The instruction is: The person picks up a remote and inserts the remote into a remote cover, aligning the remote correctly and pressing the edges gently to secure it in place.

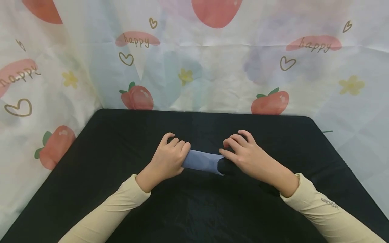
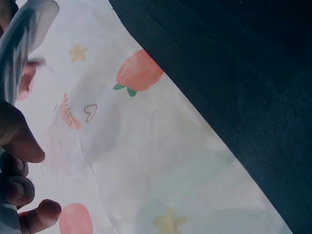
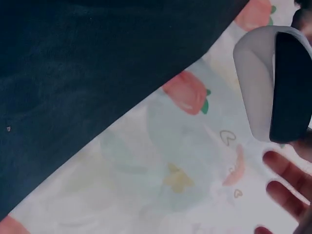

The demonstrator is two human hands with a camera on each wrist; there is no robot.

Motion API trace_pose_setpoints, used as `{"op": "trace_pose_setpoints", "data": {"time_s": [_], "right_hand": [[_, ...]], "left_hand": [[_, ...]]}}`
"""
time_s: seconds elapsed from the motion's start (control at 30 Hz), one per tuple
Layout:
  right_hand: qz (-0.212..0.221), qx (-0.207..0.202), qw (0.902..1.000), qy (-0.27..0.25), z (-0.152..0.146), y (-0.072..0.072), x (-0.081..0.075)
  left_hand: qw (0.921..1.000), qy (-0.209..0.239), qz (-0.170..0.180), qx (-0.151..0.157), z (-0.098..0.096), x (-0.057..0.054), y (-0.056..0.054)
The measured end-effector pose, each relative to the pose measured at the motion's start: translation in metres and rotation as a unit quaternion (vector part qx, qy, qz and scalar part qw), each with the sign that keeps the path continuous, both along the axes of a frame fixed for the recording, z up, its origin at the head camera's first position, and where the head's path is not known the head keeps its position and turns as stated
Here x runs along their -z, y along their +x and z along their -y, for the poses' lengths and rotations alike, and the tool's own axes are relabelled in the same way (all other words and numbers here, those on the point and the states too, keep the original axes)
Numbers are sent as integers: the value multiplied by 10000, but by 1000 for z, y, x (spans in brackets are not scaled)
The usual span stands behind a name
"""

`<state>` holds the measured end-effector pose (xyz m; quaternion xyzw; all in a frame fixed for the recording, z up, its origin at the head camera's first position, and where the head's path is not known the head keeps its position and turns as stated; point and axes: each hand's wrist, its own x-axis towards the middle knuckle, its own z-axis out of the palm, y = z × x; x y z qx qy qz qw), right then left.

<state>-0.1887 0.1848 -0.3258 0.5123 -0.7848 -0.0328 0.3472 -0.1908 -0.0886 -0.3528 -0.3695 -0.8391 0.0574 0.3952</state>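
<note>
A slim blue case (image 1: 202, 161) with a black end part (image 1: 225, 166) is held level between the two hands in the head view. My left hand (image 1: 170, 157) grips its left end, the fingers curled over it. At the right, my right hand (image 1: 244, 152) pinches the black end with index finger and thumb, its other fingers loosely bent; the thumb is hidden behind the case in the head view. In the right wrist view, the case (image 3: 254, 83) looks pale grey with a rounded edge beside the dark part (image 3: 291, 87). The left wrist view catches only a blurred piece of the case (image 2: 24, 36).
Under the hands spreads a black-covered table (image 1: 188, 209) with rounded far corners. A pale curtain (image 1: 212, 67) printed with strawberries, hearts and flowers hangs behind it and along the left and right sides. Cream sleeves (image 1: 106, 211) cover both forearms.
</note>
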Motion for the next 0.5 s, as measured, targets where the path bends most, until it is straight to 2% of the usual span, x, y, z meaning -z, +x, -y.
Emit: {"op": "trace_pose_setpoints", "data": {"time_s": [0.13, 0.2, 0.3, 0.37, 0.5], "right_hand": [[-128, -231, 9996, -97, 0, -5, 1], [-327, -222, 9989, -269, -1, -7, 0], [-376, -205, 9978, -502, -4, -8, -1], [-257, -151, 9980, -556, -4, -8, -1], [292, 73, 9981, -542, -5, -1, 1]], "left_hand": [[9999, 92, -52, 70, 4, -2, 0], [9999, 127, -17, 74, 6, -2, 0], [9998, 181, 74, 75, 8, -2, -1], [9997, 220, 136, 55, 9, -1, -1], [9995, 250, 204, -72, 10, 1, 0]]}}
